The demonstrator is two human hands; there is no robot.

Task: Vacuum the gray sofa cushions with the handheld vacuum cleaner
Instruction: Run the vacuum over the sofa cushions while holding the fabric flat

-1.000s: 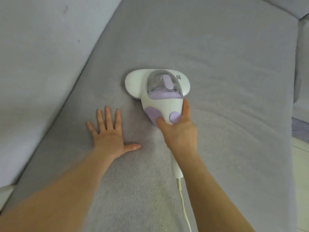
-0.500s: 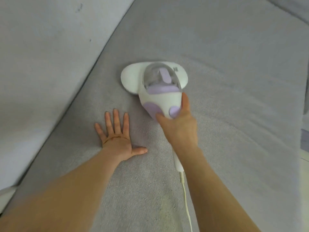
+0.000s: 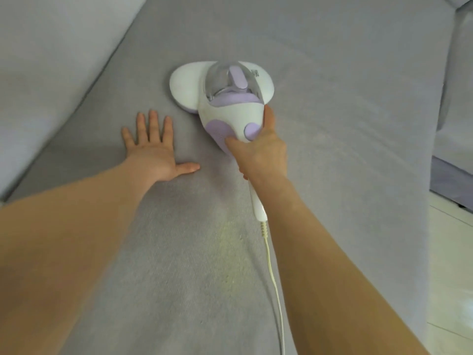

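Observation:
A white and lilac handheld vacuum cleaner [image 3: 225,98] lies flat on the gray sofa seat cushion [image 3: 345,124], its wide head pointing away from me. My right hand [image 3: 258,152] grips its handle from above, thumb on the left side and forefinger along the right. A white cord [image 3: 275,285] trails from the handle's end toward me. My left hand [image 3: 153,149] rests flat on the cushion, fingers spread, just left of the vacuum and apart from it.
The gray back cushion [image 3: 51,60] rises along the left. Another sofa section [image 3: 458,98] stands at the far right, with pale floor [image 3: 450,265] beside the seat's right edge. A faint yellowish patch [image 3: 230,242] marks the fabric near the cord.
The vacuum has slid forward along the seat, away from me, with my right hand on it. My left hand has shifted forward alongside, still flat on the cushion.

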